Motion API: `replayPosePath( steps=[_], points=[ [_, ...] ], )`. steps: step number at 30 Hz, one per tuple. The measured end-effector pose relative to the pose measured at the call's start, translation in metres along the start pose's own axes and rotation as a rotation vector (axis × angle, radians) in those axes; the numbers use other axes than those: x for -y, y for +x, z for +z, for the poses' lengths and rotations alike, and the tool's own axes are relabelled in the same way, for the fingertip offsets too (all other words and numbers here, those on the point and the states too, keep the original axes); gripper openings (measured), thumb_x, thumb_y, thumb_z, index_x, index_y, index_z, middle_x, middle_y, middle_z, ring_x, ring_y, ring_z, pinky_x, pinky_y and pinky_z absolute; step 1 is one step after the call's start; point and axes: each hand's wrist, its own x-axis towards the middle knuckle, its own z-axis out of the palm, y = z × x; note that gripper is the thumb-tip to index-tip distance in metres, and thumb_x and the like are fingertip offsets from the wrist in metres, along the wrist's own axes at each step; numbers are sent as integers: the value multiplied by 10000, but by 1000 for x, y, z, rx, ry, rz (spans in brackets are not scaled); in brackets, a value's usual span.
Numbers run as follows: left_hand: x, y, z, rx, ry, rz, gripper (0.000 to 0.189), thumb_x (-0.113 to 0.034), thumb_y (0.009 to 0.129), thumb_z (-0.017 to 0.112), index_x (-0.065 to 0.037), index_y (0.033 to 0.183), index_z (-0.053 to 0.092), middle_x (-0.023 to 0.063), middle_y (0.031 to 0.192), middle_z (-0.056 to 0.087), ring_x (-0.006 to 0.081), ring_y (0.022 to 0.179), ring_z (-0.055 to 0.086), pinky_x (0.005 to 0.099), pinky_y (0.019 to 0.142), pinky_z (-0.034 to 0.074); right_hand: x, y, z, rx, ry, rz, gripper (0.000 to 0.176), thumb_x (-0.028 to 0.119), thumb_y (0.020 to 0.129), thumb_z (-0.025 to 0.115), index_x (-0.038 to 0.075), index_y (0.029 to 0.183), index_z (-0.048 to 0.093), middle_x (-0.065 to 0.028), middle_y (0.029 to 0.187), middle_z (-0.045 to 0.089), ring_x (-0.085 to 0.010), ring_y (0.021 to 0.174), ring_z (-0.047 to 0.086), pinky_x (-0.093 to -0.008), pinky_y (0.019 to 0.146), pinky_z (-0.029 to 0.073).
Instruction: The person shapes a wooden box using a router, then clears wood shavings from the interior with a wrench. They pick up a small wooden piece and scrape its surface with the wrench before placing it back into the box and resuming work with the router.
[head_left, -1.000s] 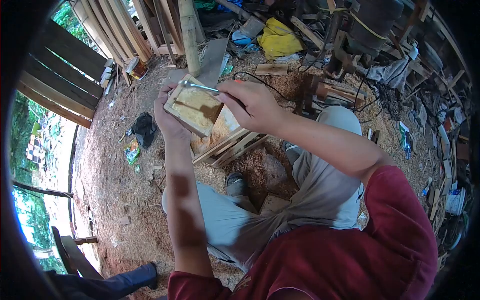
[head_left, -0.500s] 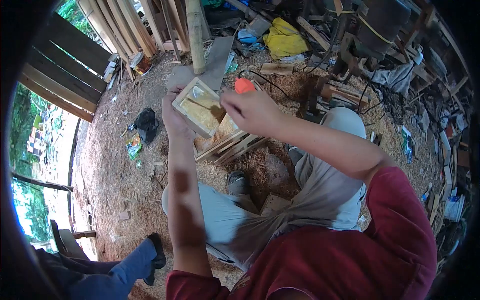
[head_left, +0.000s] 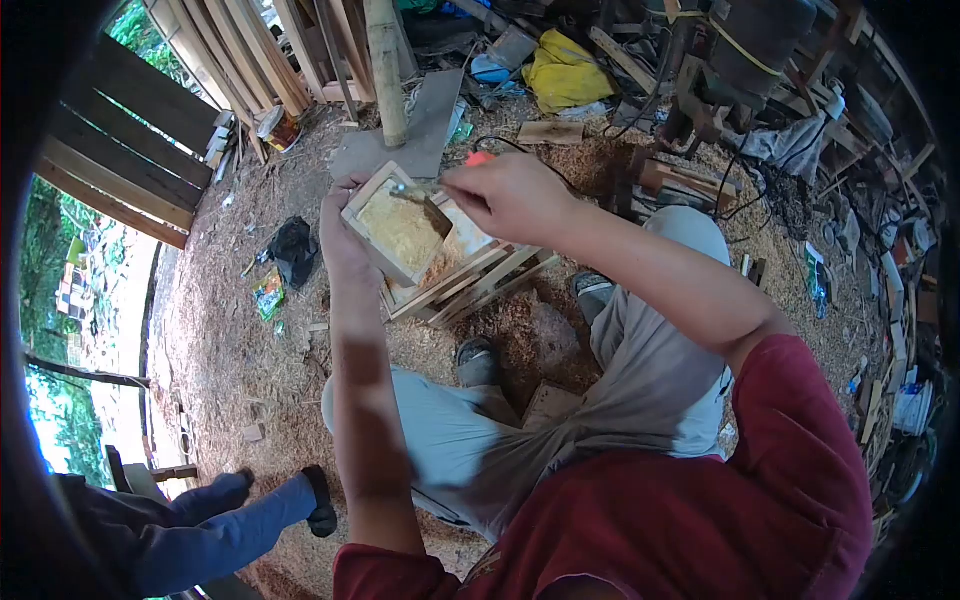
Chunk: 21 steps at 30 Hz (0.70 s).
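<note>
The left hand (head_left: 345,235) is clamped on the near-left wall of the small wooden box (head_left: 398,228), holding it tilted with the open side up, above the slatted wooden frame (head_left: 480,285) that rests on the sawdust-covered ground (head_left: 230,340). The right hand (head_left: 512,195) is closed around the orange-handled tool (head_left: 480,158), whose metal shaft lies across the box's far rim. A second person's blue-trousered leg (head_left: 240,515) shows at lower left, well apart from both hands
</note>
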Motion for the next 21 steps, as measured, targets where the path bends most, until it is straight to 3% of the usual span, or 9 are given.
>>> replayPosePath(
  steps=[5, 10, 11, 14, 16, 21],
  points=[
    [-2, 3, -10, 89, 43, 56, 321, -140, 965, 404, 29, 1169, 585, 204, 1181, 680, 284, 1104, 663, 392, 992, 523, -8, -4, 11, 107, -111, -62, 107, 223, 936, 680, 132, 982, 712, -135, 718, 660, -362, 688, 684, -496, 626, 534],
    [-11, -5, -4, -61, 103, 151, 317, -124, 957, 405, 49, 1154, 584, 246, 1259, 663, 284, 1151, 657, 382, 1015, 513, 0, -12, 2, 325, -117, -81, 100, 233, 933, 671, 141, 953, 706, -128, 703, 658, -364, 676, 682, -493, 609, 538],
    [-13, -6, -4, -75, 85, 140, 314, -122, 955, 407, 51, 1149, 584, 251, 1269, 660, 284, 1155, 656, 381, 1017, 511, 1, -11, 2, 243, -77, -90, 103, 234, 930, 670, 140, 951, 708, -126, 697, 657, -362, 673, 684, -491, 611, 541],
    [-10, -3, -9, 3, 204, 187, 347, -178, 972, 407, 17, 1210, 567, 157, 1130, 674, 266, 1058, 662, 382, 942, 536, 1, -5, 4, 81, -43, -84, 112, 234, 926, 666, 135, 946, 713, -126, 684, 657, -358, 662, 686, -491, 617, 545],
    [-8, -6, -4, 22, 211, 215, 341, -174, 972, 409, 19, 1202, 572, 174, 1155, 671, 262, 1075, 660, 378, 945, 534, 0, -2, 7, 88, -120, -43, 117, 230, 926, 664, 126, 942, 716, -130, 682, 659, -358, 655, 684, -498, 618, 542],
    [-11, -12, 0, -42, 307, 294, 307, -147, 967, 409, 19, 1152, 589, 188, 1165, 671, 252, 1110, 649, 371, 981, 509, 6, -12, 13, 306, -41, 13, 123, 208, 923, 654, 101, 944, 711, -150, 703, 668, -367, 667, 682, -500, 633, 537]
  ],
)
